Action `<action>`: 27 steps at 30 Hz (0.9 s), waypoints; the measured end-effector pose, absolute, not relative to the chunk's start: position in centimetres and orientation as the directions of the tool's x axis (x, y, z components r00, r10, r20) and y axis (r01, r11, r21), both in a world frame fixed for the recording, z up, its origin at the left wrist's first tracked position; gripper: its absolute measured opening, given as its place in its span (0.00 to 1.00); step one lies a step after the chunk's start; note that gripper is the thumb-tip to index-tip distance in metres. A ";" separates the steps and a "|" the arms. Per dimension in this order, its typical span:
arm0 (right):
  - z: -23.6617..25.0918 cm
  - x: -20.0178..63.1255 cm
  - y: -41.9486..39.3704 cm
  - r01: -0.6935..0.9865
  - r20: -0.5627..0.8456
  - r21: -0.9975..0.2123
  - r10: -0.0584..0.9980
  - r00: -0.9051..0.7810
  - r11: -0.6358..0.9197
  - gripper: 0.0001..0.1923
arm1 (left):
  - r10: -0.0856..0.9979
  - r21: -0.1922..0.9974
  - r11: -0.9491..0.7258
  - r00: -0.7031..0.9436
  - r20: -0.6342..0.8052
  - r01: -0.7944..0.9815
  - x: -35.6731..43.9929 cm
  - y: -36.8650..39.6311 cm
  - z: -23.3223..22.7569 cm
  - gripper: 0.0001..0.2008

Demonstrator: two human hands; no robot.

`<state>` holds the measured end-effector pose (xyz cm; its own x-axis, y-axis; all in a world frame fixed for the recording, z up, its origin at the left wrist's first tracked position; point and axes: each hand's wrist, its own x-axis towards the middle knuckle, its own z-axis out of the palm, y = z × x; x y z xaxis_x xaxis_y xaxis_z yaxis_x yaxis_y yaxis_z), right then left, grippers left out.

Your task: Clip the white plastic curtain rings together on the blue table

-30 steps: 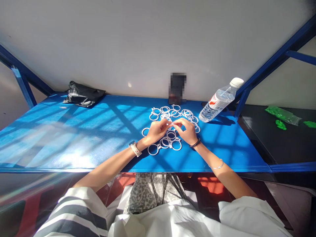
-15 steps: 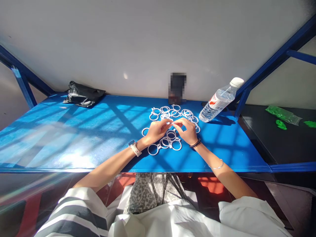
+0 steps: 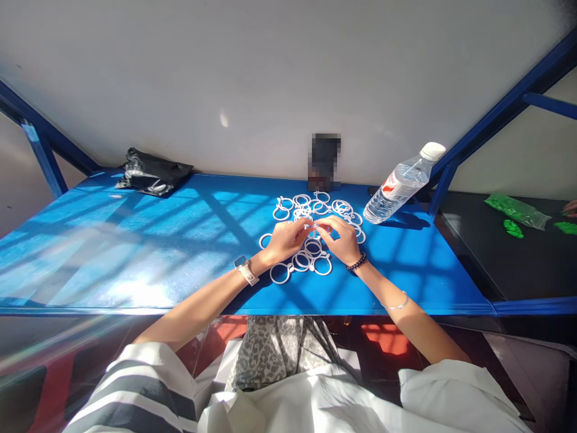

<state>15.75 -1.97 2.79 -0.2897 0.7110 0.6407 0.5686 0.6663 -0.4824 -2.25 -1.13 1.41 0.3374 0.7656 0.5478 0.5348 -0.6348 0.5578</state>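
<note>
Several white plastic curtain rings [image 3: 280, 273] with small eyelets lie loose on the blue table [image 3: 202, 240], around and beneath my hands. My left hand [image 3: 288, 239] and my right hand [image 3: 341, 238] meet fingertip to fingertip above them. Both pinch a small white part, which looks like a piece of a curtain ring [image 3: 311, 227]; the fingers hide most of it. A watch is on my left wrist, a dark bead bracelet on my right.
A water bottle [image 3: 399, 186] stands at the right behind the rings. A dark blurred object [image 3: 324, 159] leans on the wall. At back left lies a black plastic bag [image 3: 155, 172]. Green pieces in a clear bag [image 3: 518, 210] lie right, near another person's hand [image 3: 570, 208].
My fingertips have shifted slightly around the white part, which shows less now. Another person's fingers have come in at the right edge by the green pieces.
</note>
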 end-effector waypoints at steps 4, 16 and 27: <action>2.8 15.7 -1.9 0.563 0.642 -0.481 0.707 -0.296 0.672 0.06 | 0.773 0.548 -0.625 0.346 0.531 0.556 -2.2 -1.2 1.5 0.08; 2.8 15.8 -1.9 0.544 0.614 -0.510 0.725 -0.312 0.666 0.07 | 0.752 0.537 -0.654 0.385 0.535 0.533 -2.3 -1.3 1.3 0.08; 2.8 15.8 -1.9 0.549 0.585 -0.526 0.745 -0.321 0.650 0.07 | 0.741 0.531 -0.668 0.399 0.540 0.521 -2.3 -1.3 1.4 0.09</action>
